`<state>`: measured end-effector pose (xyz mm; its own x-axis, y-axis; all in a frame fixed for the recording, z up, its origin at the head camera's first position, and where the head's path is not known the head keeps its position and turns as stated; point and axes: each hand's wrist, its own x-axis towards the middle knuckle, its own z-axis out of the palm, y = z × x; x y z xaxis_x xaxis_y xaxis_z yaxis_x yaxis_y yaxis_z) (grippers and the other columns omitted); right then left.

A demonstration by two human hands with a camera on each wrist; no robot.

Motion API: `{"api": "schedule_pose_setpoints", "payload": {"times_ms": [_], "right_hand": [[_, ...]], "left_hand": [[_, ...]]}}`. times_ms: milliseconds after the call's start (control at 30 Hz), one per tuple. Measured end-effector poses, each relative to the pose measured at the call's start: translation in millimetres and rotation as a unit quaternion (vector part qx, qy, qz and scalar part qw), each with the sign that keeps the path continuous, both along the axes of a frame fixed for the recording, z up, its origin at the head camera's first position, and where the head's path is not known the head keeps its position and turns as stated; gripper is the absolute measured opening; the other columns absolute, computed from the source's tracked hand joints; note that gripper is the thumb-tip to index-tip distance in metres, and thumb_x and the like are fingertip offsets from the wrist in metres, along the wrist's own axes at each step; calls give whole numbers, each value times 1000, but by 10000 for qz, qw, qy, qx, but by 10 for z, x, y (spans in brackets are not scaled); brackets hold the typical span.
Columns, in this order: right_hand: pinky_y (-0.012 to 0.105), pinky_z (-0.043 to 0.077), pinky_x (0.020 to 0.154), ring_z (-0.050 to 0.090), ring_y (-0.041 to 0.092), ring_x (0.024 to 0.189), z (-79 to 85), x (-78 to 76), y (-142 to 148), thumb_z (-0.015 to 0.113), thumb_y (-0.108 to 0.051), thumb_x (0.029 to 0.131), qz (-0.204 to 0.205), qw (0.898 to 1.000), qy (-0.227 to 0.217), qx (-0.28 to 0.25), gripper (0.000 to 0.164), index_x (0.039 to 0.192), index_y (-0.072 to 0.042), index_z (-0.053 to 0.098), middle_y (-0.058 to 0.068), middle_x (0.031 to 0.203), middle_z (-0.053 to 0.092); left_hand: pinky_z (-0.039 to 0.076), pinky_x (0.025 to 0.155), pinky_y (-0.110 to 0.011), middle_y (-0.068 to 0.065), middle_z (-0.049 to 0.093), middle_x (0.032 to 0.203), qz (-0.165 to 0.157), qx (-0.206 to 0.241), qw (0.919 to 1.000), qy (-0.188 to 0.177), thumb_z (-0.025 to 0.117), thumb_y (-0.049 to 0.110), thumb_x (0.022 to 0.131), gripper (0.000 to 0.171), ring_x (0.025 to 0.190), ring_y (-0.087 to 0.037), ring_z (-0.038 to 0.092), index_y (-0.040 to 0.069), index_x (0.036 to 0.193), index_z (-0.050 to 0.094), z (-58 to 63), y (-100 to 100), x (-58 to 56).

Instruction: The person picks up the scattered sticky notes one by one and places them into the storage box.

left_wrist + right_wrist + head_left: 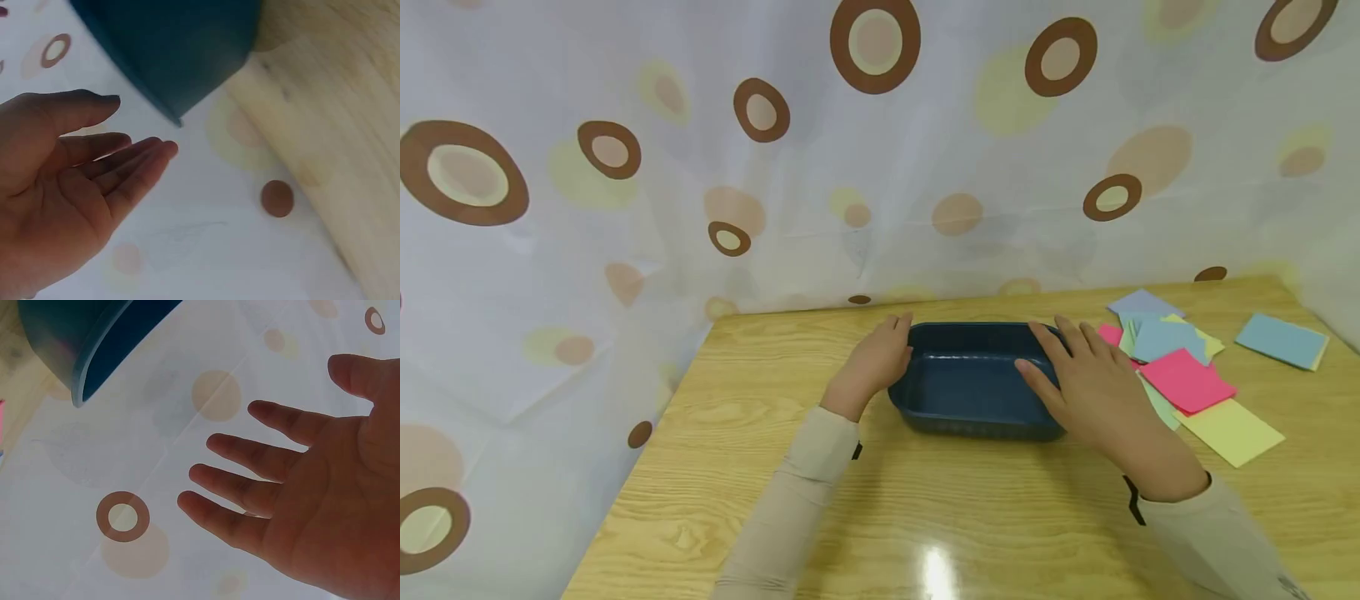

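Observation:
A dark blue rectangular baking dish (970, 387) with rounded corners stands on the wooden table, its inside bare. My left hand (874, 358) is at the dish's left end. The left wrist view shows that hand (81, 181) with relaxed fingers, a gap between them and the dish's rim (147, 94). Over the right end of the dish, my right hand (1097, 396) overlaps its rim in the head view. Seen from the right wrist, this hand (312, 469) has its fingers spread and nearly straight, apart from the dish (78, 347) and holding nothing.
Just right of the dish lies a loose pile of colored paper notes, among them a pink note (1187, 381) and a yellow note (1228, 432). Farther right is a blue note pad (1281, 340). A patterned curtain (820, 167) hangs behind the table (700, 467) and down its left side.

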<state>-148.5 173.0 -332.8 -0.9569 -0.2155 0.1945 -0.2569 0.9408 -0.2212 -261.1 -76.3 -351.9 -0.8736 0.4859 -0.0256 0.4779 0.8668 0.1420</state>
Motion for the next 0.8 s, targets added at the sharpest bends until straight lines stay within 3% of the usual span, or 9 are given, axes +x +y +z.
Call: {"api": "schedule_pose_setpoints", "payload": {"times_ms": [133, 400, 533, 700, 800], "right_hand": [[69, 26, 101, 23, 55, 133, 17, -1, 16, 39, -47, 101, -9, 10000, 40, 41, 66, 149, -2, 31, 31, 149, 24], [70, 27, 100, 24, 55, 132, 2, 20, 54, 37, -48, 101, -75, 10000, -38, 14, 67, 149, -2, 32, 32, 148, 25], [71, 28, 99, 25, 55, 132, -1, 47, 102, 35, -50, 101, -122, 9999, -55, -6, 67, 149, -2, 32, 32, 148, 25], [70, 31, 97, 27, 53, 131, 25, 46, 118, 35, -48, 102, -111, 9999, 4, -84, 66, 148, -2, 33, 32, 147, 28], [69, 31, 98, 28, 53, 131, 51, 28, 94, 35, -48, 102, -100, 9999, -37, -123, 65, 148, -2, 33, 32, 147, 29]], "left_hand": [[45, 100, -35, -21, 40, 143, 112, 77, 9995, -278, 45, 10, 101, 51, 127, -30, 47, -2, 148, 29, -88, 9, -136], [44, 101, -36, -21, 46, 134, 359, 416, 9981, -272, 43, 2, 99, 43, 123, -30, 49, -3, 142, 42, -293, 87, -256], [47, 97, -37, -22, 48, 131, 386, 569, 9971, -326, 46, 5, 100, 42, 118, -31, 53, -1, 141, 44, -357, 105, -227], [48, 95, -39, -20, 54, 133, 576, 892, 9937, -351, 49, 7, 99, 43, 114, -29, 57, 1, 141, 46, -348, 63, -130], [51, 86, -36, -18, 56, 133, 753, 1231, 9883, -497, 49, 6, 99, 43, 95, -25, 62, 1, 142, 46, -334, 15, -53]]}}
